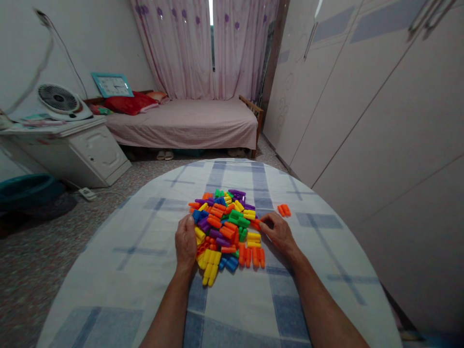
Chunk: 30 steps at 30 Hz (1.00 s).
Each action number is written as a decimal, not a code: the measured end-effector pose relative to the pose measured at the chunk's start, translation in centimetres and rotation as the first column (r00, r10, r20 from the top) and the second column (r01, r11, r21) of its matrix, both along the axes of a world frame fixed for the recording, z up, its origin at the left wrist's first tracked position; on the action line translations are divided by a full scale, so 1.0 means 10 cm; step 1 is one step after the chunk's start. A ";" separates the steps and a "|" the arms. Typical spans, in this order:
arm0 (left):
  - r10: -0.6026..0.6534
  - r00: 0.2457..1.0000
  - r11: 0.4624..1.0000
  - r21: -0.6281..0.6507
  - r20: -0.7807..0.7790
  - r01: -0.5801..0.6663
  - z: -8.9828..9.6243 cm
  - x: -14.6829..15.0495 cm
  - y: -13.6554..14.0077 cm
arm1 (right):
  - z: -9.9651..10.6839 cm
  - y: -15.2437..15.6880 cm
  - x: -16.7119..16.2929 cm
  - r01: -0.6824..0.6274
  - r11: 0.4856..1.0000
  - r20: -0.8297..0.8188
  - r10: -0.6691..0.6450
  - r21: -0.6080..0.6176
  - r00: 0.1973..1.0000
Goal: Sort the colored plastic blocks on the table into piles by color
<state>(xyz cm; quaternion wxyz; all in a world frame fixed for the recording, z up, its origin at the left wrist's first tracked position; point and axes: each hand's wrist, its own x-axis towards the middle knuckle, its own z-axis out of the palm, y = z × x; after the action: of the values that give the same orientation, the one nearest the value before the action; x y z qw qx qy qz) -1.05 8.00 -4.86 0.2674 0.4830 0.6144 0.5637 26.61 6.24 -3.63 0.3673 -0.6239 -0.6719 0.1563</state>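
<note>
A heap of plastic bullet-shaped building blocks in orange, yellow, green, blue and purple lies in the middle of the table. My left hand [185, 241] rests against the heap's left side, beside a yellow block [199, 235]; its fingertips are hidden behind the hand. At the right side, my right hand [278, 231] pinches an orange block [255, 224] between thumb and fingers at the heap's edge. Another orange block [284, 210] lies apart, beyond the right hand. Closest to me are a yellow block [210, 267], a blue block [229, 262] and orange blocks [251, 255].
A checked cloth [152, 290] covers the round table. Past it stand a bed [195, 121], a wardrobe [355, 121] at right and a white cabinet [97, 154] at left, with a fan [60, 99] on top. A teal basin [29, 188] sits low at the left.
</note>
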 end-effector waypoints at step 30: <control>0.003 1.000 1.000 -0.012 -0.025 -0.004 0.04 0.00 0.00 | -0.03 0.00 0.04 0.020 0.995 0.205 -0.040 0.101 0.978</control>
<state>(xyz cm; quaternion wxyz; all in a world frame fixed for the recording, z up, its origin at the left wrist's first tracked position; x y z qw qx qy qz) -1.05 7.97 -4.45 0.2618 0.4873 0.6220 0.5542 26.97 6.27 -3.94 0.3282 -0.6278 -0.7039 0.0517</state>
